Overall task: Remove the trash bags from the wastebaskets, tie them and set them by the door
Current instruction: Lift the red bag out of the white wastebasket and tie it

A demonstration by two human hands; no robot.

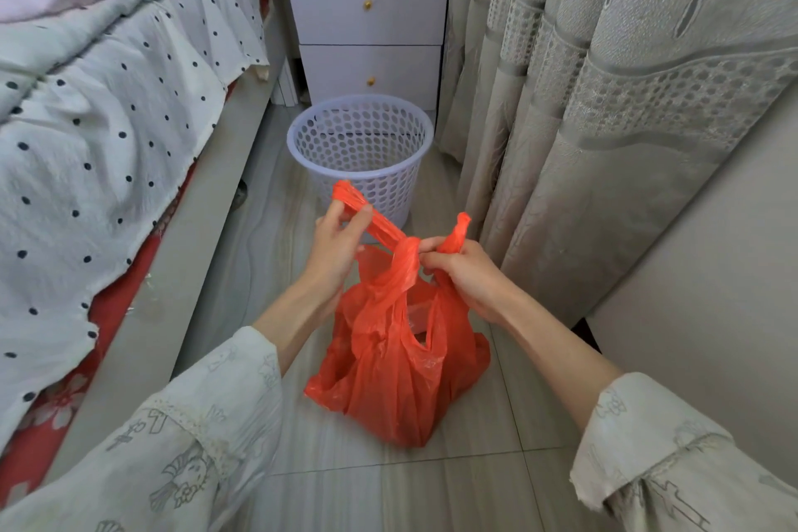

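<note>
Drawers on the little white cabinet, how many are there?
2. The upper drawer sits just under the cabinet's top; the lower drawer is right beneath it, behind the wastebasket. No others show.

Head-worn camera looks forward and down, close over the floor (345,488) beside the bed (108,121)

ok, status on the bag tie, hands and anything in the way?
Left hand and right hand each grip a handle of the red bag. Knot formed between them. Wastebasket bagless behind. Floor around bag unobstructed.
</note>
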